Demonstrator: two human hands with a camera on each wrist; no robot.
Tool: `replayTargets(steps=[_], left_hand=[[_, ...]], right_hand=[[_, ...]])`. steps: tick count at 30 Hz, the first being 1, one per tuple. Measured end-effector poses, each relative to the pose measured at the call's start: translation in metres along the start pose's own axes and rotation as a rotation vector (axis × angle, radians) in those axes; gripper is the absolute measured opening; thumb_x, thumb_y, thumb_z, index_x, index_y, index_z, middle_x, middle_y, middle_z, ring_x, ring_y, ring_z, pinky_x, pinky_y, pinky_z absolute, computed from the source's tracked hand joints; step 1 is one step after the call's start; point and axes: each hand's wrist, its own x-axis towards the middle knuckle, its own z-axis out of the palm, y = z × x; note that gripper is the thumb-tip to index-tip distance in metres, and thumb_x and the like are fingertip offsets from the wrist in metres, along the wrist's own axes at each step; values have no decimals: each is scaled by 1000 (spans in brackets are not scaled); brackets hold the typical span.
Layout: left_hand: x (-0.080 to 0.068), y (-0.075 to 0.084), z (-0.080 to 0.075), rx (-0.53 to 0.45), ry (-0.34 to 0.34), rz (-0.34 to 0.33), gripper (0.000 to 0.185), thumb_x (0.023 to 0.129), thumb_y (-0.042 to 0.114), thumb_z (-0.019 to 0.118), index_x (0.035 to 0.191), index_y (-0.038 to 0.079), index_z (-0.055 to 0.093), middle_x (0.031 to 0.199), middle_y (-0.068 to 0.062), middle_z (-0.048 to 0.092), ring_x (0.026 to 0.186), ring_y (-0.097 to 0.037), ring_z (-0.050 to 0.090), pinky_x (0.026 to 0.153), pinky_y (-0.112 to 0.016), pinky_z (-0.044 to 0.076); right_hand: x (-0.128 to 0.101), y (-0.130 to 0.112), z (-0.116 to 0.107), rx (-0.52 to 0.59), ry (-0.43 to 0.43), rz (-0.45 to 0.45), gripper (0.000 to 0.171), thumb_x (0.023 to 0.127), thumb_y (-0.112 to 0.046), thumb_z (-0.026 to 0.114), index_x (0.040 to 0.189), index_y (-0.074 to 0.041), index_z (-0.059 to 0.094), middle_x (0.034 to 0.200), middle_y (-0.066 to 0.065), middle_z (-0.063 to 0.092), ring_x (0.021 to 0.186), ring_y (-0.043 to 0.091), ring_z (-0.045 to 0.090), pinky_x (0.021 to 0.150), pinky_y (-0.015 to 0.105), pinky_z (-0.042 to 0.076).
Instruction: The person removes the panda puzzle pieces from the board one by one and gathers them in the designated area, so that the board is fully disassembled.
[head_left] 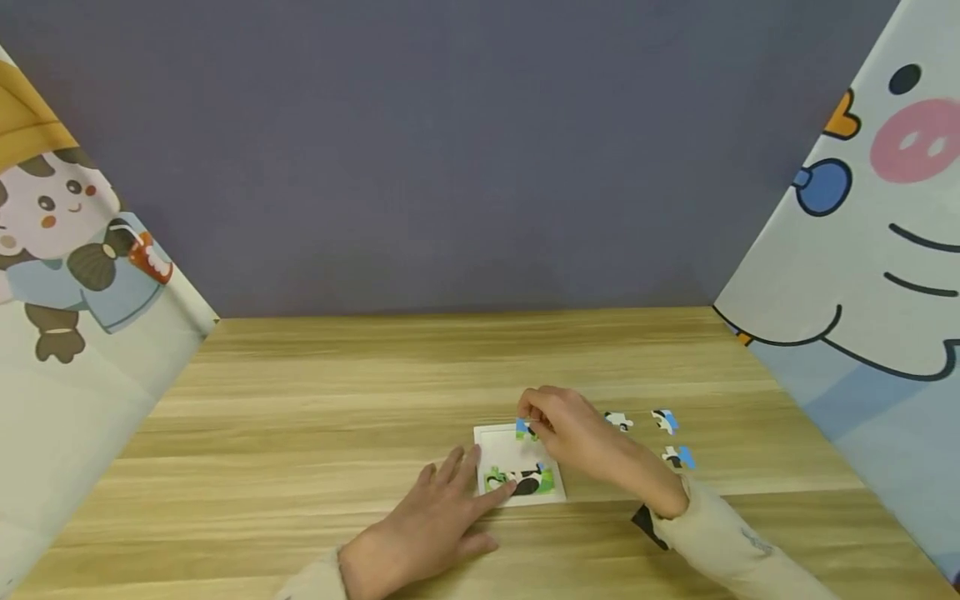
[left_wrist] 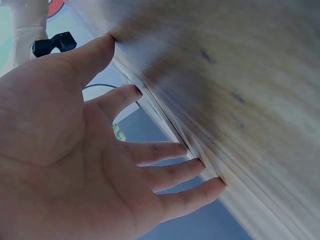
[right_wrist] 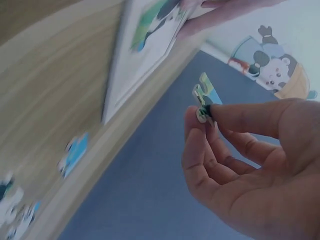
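Near side done, by the look of it! A strip of joined puzzle pieces [head_left: 531, 483] lay along the near edge of the white tray [head_left: 501, 448], right at the left hand [head_left: 431, 525]. That hand was spread, pointing finger reaching onto the strip, other fingertips by the tray's left side. Beyond that finger, the tray's floor showed bare. And over that bare part, the right hand [head_left: 577, 433] pinched a blue-and-green piece [head_left: 521, 430] between thumb and fingers, not yet seated; its exact spot was hard to judge, the fingers covering much of it. Out past the right hand, three more waited on the table [head_left: 337, 400]: a mostly white piece [head_left: 618, 420], a blue-edged piece [head_left: 666, 420] and a blue-tipped piece [head_left: 679, 457]. At least four, then, seemed left to fit.
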Motion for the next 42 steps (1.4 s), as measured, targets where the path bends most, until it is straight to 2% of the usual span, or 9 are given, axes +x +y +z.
replayTargets(steps=[6, 13, 21, 24, 29, 33, 42], left_hand=[[-1, 0, 0, -25, 2, -10, 65, 95, 54, 57, 154, 39, 35, 159, -24, 24, 142, -47, 30, 101, -66, 40], [-1, 2, 1, -3, 21, 0, 66, 94, 55, 59, 153, 39, 36, 158, -24, 27, 141, -48, 32, 99, -66, 42], [-1, 2, 1, -31, 14, -18, 64, 95, 54, 58, 153, 40, 36, 159, -24, 26, 143, -46, 30, 102, -66, 39], [-2, 0, 2, -43, 12, -24, 64, 95, 54, 57, 154, 41, 35, 159, -24, 25, 144, -45, 29, 103, -66, 38], [-4, -2, 1, -45, 12, -15, 65, 95, 54, 57, 154, 40, 34, 159, -24, 25, 143, -46, 29, 102, -67, 38], [-5, -2, 2, -42, 15, -12, 65, 95, 54, 57, 154, 40, 34, 159, -24, 25, 143, -47, 29, 101, -67, 39], [-2, -1, 1, -8, 44, 13, 66, 94, 54, 59, 154, 38, 37, 157, -25, 29, 140, -48, 34, 98, -66, 43]], right_hand=[[-12, 12, -18, 25, -16, 43, 16, 92, 5, 64, 96, -10, 68, 84, -2, 65, 72, 5, 57, 61, 23, 51], [-28, 27, -27, 39, -90, 84, 13, 93, 3, 63, 95, -9, 68, 80, -3, 65, 66, 4, 56, 56, 23, 50], [-40, 48, -22, 82, -134, 115, 16, 91, 7, 62, 95, -8, 68, 82, -2, 66, 70, 5, 58, 58, 23, 51], [-40, 53, -18, 67, -134, 121, 18, 89, 8, 64, 94, -9, 67, 83, -2, 66, 73, 7, 60, 61, 23, 52], [-39, 57, -11, 20, -154, 124, 19, 86, 6, 70, 94, -10, 65, 83, -4, 64, 75, 8, 59, 63, 23, 51], [-40, 58, -7, 57, -179, 123, 21, 84, 5, 74, 96, -10, 64, 86, -2, 63, 78, 11, 59, 65, 24, 51], [-40, 58, -5, 32, -138, 97, 20, 82, 7, 75, 95, -8, 67, 85, 0, 63, 76, 11, 59, 63, 23, 51]])
